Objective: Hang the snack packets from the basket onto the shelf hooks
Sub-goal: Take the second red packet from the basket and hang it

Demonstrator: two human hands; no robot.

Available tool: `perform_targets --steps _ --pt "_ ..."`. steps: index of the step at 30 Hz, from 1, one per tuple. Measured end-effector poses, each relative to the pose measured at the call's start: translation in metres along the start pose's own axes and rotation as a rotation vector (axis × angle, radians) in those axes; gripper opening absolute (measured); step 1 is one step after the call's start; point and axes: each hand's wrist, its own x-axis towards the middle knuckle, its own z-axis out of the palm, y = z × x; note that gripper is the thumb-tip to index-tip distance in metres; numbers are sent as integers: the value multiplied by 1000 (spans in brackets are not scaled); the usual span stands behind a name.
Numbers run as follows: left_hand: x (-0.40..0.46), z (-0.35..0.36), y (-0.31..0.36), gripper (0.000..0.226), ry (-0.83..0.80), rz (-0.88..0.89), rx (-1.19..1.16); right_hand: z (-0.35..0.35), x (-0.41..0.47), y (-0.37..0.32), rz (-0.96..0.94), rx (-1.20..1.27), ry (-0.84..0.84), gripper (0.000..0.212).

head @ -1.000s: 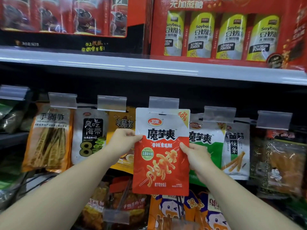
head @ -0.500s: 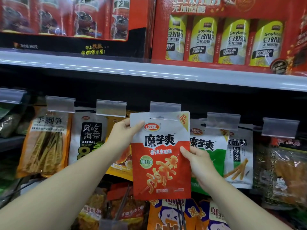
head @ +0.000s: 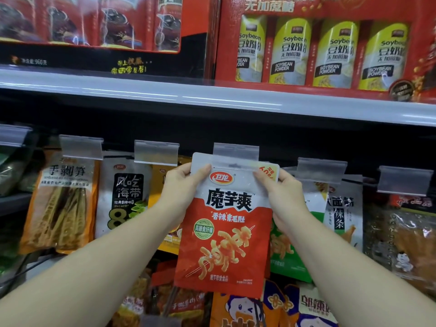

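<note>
Packet: red-and-white snack packet (head: pixel 226 223), pinched at both top corners by left hand (head: pixel 181 187) and right hand (head: pixel 283 192).
In front: clear tag holder (head: pixel 236 151) overlapping its top edge.
Right: green packet (head: pixel 290 251), partly hidden.

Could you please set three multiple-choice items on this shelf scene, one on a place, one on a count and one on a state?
1. Where is the red packet?
A. In front of the hooks, its top at a clear tag
B. Lying on the top shelf
C. In a basket

2. How many yellow soybean pouches show in the red box?
A. Two
B. Four
C. Six

3. How is the packet held?
A. By the left hand alone
B. By neither hand
C. By both the left hand and the right hand, at its upper corners

Answers: 1 A, its top edge overlaps the tag; 2 B, four stand side by side; 3 C, each hand's fingers pinch a corner.
</note>
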Motion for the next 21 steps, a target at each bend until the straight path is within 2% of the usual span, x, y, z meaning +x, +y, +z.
perform_targets --steps 3,13,21 --pt "5 4 -3 20 28 -22 0 4 6 4 38 10 29 24" --pt "18 4 -17 18 76 -60 21 10 27 16 29 -109 59 8" --pt "28 6 -24 18 86 -55 66 14 30 19 37 -204 137 31"
